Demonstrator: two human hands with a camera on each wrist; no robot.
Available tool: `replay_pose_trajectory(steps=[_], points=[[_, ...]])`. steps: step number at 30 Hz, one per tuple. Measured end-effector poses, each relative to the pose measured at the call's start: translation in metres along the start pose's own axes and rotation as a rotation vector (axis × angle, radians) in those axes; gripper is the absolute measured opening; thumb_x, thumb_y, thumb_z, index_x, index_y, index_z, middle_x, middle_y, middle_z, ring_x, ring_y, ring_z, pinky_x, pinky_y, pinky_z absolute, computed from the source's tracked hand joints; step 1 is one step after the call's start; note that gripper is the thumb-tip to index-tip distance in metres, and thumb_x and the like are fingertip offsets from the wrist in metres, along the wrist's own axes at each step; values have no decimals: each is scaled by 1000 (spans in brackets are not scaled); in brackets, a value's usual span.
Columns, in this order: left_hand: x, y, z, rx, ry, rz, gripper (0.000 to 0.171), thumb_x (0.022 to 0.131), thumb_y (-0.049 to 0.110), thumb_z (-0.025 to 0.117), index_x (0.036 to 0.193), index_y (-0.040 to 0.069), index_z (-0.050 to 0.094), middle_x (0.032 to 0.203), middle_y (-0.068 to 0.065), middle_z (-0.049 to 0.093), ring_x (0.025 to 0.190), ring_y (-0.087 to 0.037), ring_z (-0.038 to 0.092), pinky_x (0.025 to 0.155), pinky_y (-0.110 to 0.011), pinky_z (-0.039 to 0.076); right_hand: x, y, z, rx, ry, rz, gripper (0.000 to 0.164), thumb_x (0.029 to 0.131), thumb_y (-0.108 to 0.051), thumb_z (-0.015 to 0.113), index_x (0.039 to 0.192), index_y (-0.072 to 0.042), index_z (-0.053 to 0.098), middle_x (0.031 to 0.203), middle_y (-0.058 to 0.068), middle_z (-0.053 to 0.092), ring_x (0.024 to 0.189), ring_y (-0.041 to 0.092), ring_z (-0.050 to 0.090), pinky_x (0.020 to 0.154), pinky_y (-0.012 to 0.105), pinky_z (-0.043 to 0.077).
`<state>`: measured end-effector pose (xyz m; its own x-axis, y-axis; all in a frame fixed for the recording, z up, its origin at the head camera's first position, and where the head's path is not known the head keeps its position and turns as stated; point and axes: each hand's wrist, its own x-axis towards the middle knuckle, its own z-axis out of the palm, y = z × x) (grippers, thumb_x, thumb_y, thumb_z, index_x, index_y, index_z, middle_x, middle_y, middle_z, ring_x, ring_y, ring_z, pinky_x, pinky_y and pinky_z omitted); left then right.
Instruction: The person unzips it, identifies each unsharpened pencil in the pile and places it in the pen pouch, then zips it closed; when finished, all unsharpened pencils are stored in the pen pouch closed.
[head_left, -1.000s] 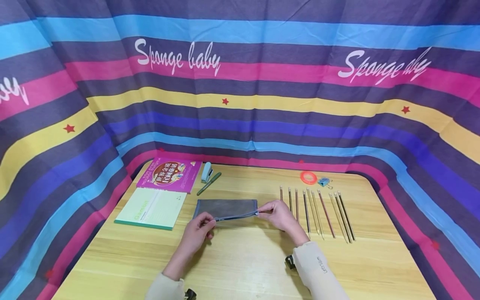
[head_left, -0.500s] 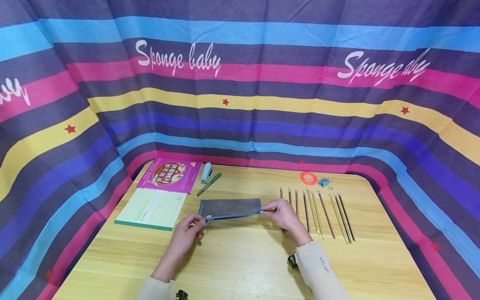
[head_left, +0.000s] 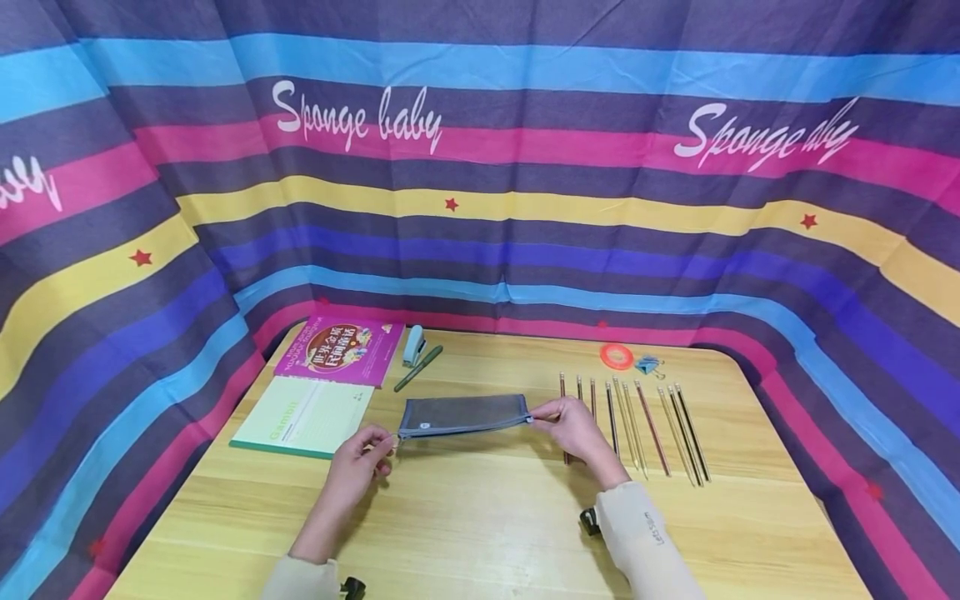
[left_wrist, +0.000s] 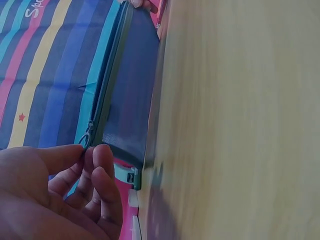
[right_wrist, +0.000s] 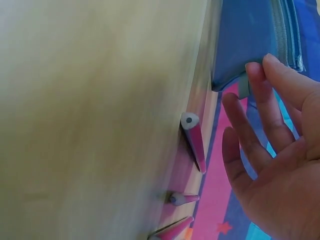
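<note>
A dark grey-blue mesh zip pouch (head_left: 467, 415) spans the space between both hands at the middle of the table, its zipper edge toward me. At its left end my left hand (head_left: 358, 457) pinches the ring-shaped zipper pull (left_wrist: 85, 138) between thumb and forefinger. The slider sits near that end of the zipper. At the opposite end, my right hand (head_left: 573, 429) pinches the pouch's corner with thumb and forefinger; its other fingers are loosely bent in the right wrist view. Whether the zipper teeth are joined I cannot tell.
Several pencils (head_left: 651, 427) lie in a row on the right. Behind them are an orange tape roll (head_left: 617, 356) and blue binder clips (head_left: 649, 364). A purple book (head_left: 341, 350), pale green notebook (head_left: 303, 414), light blue stapler (head_left: 413, 345) and green pen (head_left: 418, 367) lie on the left.
My left hand has moved left with the zipper pull, from inside the pouch's left corner to its end. The pouch and right hand have shifted slightly right.
</note>
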<state>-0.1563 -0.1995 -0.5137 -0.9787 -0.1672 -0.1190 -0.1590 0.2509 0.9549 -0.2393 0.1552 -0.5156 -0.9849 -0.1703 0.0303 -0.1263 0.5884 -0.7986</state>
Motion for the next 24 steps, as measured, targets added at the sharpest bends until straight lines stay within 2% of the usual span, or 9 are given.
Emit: replay_pose_trajectory(steps=[9, 15, 24], points=[[0, -6, -8, -10, -8, -4, 10, 103, 11, 60, 104, 2, 65, 94, -16, 65, 68, -19, 63, 57, -25, 55, -1, 1, -2, -24, -8, 4, 13, 85, -14, 84, 96, -20, 83, 106, 3, 80, 95, 18, 71, 90, 45, 59], [-1, -10, -13, -1, -14, -16, 13, 104, 12, 59, 106, 1, 65, 96, -16, 66, 69, -18, 63, 56, -25, 53, -1, 4, -2, -17, -17, 8, 13, 86, -16, 83, 97, -20, 83, 107, 4, 80, 93, 17, 71, 86, 40, 60], [0, -10, -12, -5, -19, -26, 12, 104, 13, 59, 105, 2, 64, 95, -16, 65, 69, -19, 63, 56, -25, 53, 0, 6, 1, 0, -9, -4, 12, 84, -14, 85, 95, -19, 84, 98, 1, 81, 84, 10, 70, 80, 34, 61]])
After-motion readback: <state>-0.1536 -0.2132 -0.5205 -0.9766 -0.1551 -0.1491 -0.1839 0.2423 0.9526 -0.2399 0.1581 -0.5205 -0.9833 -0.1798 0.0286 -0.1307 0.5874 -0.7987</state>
